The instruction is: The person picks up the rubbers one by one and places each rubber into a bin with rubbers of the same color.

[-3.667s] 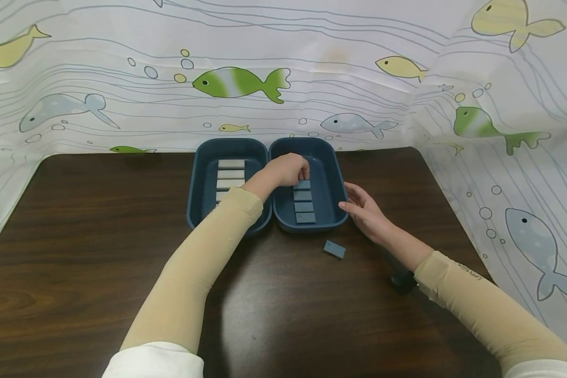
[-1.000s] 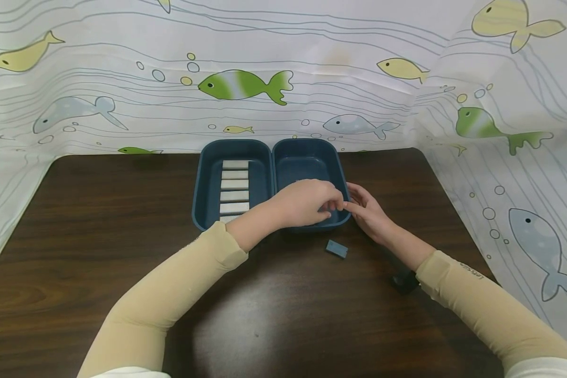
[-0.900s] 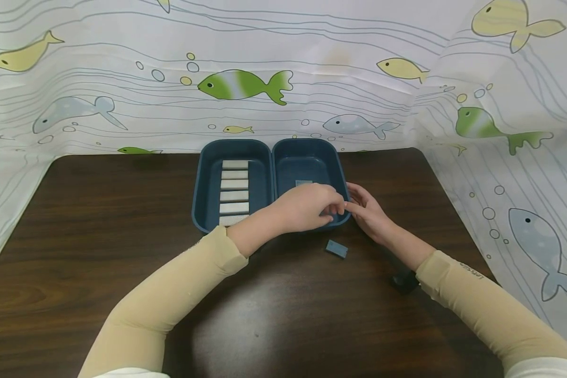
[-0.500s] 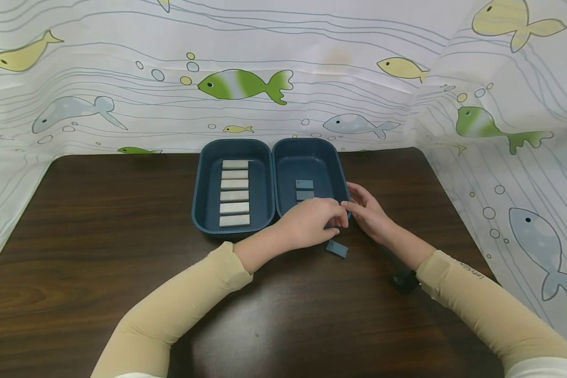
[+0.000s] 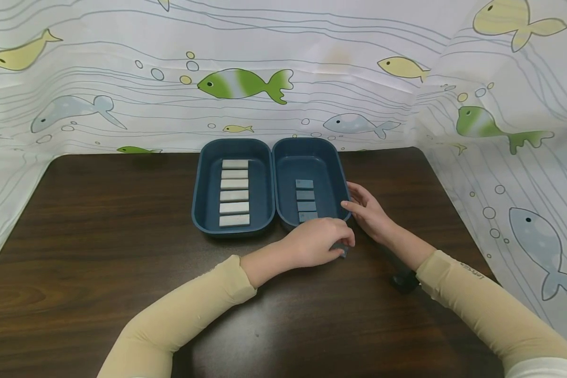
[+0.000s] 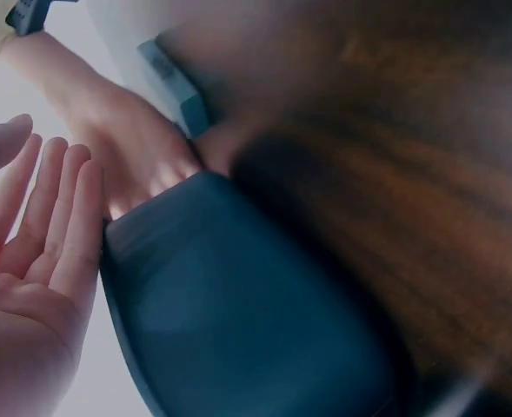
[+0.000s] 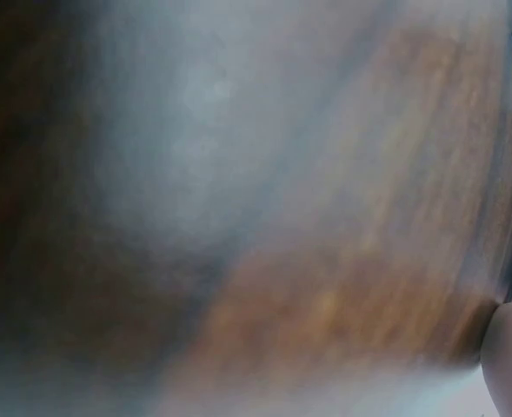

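My left hand [image 5: 318,242] hovers past the front rim of the right blue box [image 5: 337,157], above a loose blue block [image 5: 343,252] that it partly covers. In the left wrist view its fingers [image 6: 36,208] look straight, with nothing between them and the thumb. My right hand [image 5: 370,216] rests at that box's right wall, thumb at the rim and the other fingers behind. Inside the box several blue blocks [image 5: 305,195] lie in a column; the hand hides its near end. Only a thumb [image 7: 508,356] of the right hand shows in the right wrist view.
A second blue box [image 5: 203,163] stands against the right one's left side, holding a column of several white blocks [image 5: 234,196]. Both sit on a dark wooden table [image 5: 113,210] near a fish-patterned sheet [image 5: 146,47]. A dark object [image 5: 403,282] shows by the right wrist.
My left hand has moved from inside the right box toward me, out over its front rim to the loose block, uncovering blue blocks in the box. The right hand has stayed in place.
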A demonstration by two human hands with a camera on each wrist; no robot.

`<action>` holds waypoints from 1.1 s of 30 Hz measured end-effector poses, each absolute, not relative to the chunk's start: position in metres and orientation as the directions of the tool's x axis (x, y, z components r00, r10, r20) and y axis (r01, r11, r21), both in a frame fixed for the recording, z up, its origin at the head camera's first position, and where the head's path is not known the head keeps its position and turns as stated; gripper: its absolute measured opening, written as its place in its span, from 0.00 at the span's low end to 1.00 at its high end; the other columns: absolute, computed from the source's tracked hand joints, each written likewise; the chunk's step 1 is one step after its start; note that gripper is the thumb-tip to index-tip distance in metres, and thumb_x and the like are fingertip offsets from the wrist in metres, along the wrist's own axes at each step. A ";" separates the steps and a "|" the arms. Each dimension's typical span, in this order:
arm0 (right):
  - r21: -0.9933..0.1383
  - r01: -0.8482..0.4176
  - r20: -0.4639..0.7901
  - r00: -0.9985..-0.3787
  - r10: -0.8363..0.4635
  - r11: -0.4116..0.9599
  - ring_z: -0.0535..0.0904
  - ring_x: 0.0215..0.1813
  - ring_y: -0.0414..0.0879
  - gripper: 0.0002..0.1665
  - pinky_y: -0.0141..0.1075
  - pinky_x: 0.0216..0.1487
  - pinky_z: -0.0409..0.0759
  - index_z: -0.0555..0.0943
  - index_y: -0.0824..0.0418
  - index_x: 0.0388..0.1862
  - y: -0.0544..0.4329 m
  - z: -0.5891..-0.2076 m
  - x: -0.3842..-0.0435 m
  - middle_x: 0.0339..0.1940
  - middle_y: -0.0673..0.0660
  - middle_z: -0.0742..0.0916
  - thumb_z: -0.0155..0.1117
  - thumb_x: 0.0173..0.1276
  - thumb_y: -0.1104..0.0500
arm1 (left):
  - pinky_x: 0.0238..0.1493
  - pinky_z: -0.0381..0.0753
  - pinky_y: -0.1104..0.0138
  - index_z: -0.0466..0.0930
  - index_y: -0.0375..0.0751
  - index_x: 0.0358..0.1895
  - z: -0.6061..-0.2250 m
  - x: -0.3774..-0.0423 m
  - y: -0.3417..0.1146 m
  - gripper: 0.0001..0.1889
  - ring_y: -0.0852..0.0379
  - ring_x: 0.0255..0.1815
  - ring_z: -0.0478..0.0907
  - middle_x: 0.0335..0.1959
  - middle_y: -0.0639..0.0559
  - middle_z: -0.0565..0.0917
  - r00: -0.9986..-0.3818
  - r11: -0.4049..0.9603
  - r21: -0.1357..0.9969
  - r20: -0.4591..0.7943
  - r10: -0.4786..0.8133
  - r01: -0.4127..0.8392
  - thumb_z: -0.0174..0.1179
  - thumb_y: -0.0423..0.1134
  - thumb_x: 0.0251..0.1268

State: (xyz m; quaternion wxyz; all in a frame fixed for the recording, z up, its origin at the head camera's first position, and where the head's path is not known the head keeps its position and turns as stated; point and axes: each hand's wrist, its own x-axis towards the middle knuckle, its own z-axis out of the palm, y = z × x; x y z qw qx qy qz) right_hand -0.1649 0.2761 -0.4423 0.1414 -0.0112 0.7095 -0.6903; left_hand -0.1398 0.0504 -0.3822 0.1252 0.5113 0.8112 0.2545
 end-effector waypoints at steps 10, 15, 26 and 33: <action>-0.981 0.186 -0.191 -0.961 -0.201 0.046 0.64 0.79 0.45 0.39 0.22 0.68 0.73 0.52 0.62 0.86 0.275 -0.441 -0.164 0.84 0.63 0.62 0.54 0.82 0.64 | 0.65 0.82 0.68 0.85 0.45 0.62 -0.395 -0.136 0.054 0.16 0.59 0.61 0.83 0.59 0.53 0.86 -0.413 0.367 0.497 -0.019 0.911 0.786 0.69 0.38 0.74; -0.981 0.187 -0.193 -0.960 -0.205 0.045 0.61 0.82 0.48 0.40 0.22 0.68 0.72 0.51 0.62 0.87 0.276 -0.441 -0.165 0.86 0.64 0.60 0.54 0.83 0.64 | 0.68 0.80 0.68 0.83 0.46 0.64 -0.399 -0.134 0.054 0.18 0.59 0.65 0.81 0.61 0.53 0.85 -0.401 0.376 0.460 -0.047 0.915 0.804 0.69 0.40 0.74; -0.978 0.205 -0.208 -0.959 -0.193 0.036 0.63 0.79 0.44 0.39 0.21 0.67 0.73 0.52 0.61 0.87 0.276 -0.441 -0.166 0.85 0.60 0.62 0.53 0.83 0.65 | 0.69 0.79 0.69 0.79 0.44 0.69 -0.409 -0.138 0.055 0.24 0.60 0.66 0.80 0.65 0.52 0.83 -0.409 0.413 0.433 -0.107 0.906 0.801 0.68 0.44 0.75; -0.976 0.213 -0.217 -0.957 -0.193 0.045 0.57 0.85 0.51 0.40 0.22 0.69 0.71 0.50 0.63 0.87 0.275 -0.440 -0.165 0.87 0.64 0.58 0.53 0.83 0.65 | 0.71 0.77 0.68 0.77 0.43 0.72 -0.409 -0.138 0.055 0.26 0.59 0.68 0.79 0.68 0.51 0.81 -0.415 0.429 0.448 -0.135 0.900 0.784 0.68 0.43 0.75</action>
